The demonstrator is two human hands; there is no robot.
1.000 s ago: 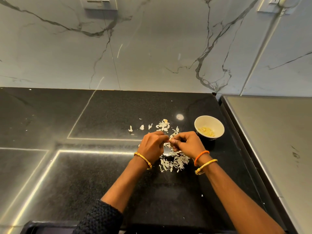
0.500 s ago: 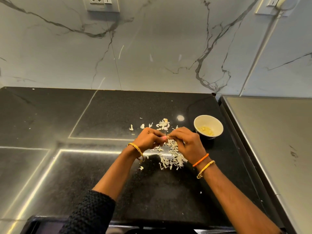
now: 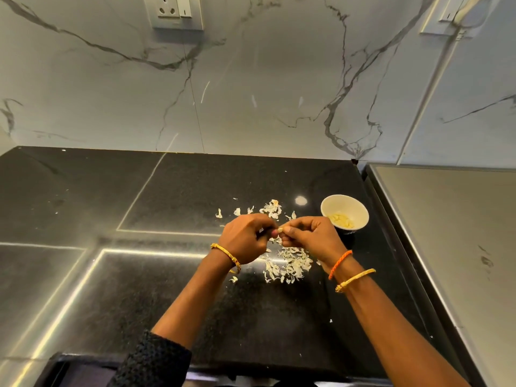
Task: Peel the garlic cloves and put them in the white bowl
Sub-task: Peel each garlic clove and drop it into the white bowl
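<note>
My left hand (image 3: 245, 238) and my right hand (image 3: 310, 237) meet above the black counter, fingers curled, pinching one small garlic clove (image 3: 280, 229) between their fingertips. Most of the clove is hidden by the fingers. The white bowl (image 3: 360, 212) stands just right of my right hand and holds several pale peeled cloves (image 3: 343, 220). Below and behind the hands lies a scatter of white garlic peels (image 3: 290, 265).
The black stone counter (image 3: 139, 275) runs left and toward me. A grey steel surface (image 3: 452, 233) borders it on the right, close to the bowl. A marble wall (image 3: 251, 93) with a socket (image 3: 177, 12) rises behind.
Both hands have shifted slightly away from me, toward the wall, still pinching the clove together. The bowl has not moved.
</note>
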